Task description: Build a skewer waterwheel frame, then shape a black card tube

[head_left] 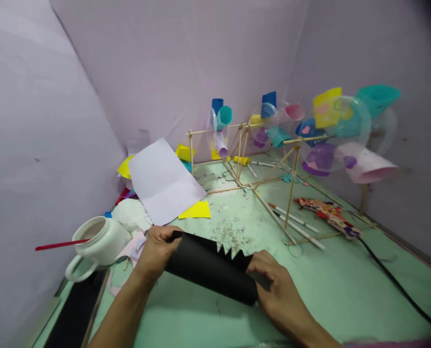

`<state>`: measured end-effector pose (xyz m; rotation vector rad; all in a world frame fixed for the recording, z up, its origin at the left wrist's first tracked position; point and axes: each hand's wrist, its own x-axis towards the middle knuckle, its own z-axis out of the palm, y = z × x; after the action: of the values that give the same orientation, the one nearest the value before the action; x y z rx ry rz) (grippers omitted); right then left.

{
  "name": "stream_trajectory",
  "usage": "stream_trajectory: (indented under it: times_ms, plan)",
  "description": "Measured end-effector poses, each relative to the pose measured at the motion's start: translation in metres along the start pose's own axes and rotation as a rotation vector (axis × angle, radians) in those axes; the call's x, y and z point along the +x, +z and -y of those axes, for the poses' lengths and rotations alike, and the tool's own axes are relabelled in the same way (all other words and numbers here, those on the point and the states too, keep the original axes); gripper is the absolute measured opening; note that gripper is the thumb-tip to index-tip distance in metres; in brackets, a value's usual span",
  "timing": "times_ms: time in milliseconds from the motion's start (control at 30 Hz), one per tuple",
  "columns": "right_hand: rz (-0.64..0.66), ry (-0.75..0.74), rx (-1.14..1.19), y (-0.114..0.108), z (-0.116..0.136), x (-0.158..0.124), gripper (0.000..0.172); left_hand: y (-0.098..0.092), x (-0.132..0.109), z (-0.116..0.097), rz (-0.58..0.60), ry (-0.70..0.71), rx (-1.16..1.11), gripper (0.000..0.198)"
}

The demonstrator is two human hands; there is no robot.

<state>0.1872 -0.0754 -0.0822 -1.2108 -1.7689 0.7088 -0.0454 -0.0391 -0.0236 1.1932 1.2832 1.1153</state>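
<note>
Between my two hands is a sheet of black paper (pixel 211 270), bent into a loose roll above the green tabletop. Its far edge is cut into pointed teeth near the right end. My left hand (pixel 160 249) grips the left end, thumb on the outside. My right hand (pixel 275 287) pinches the right end, with some fingertips hidden behind the paper. Past my left hand lie a large white paper sheet (pixel 162 181) and a yellow paper piece (pixel 197 210).
At left stands a white teapot-like pot (pixel 104 241) with a red stick (pixel 61 245) across its mouth. A stick frame (pixel 240 154) bears plastic discs with coloured paper cups (pixel 377 104). Pencils (pixel 298 224) and a patterned cloth-covered tool (pixel 329 215) with a black cable (pixel 393 275) lie at right.
</note>
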Motion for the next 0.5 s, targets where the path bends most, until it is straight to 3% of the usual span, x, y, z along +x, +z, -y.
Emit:
stream_trajectory:
  times_ms: [167, 500]
  plan:
    - [0.021, -0.013, 0.037, -0.0013, 0.001, 0.0002, 0.011, 0.0022, 0.0053, 0.0016, -0.079, -0.106, -0.062, 0.01]
    - [0.017, -0.059, -0.032, -0.0005, -0.0026, -0.001, 0.011, 0.0015, 0.0053, 0.0041, -0.079, -0.09, -0.049, 0.009]
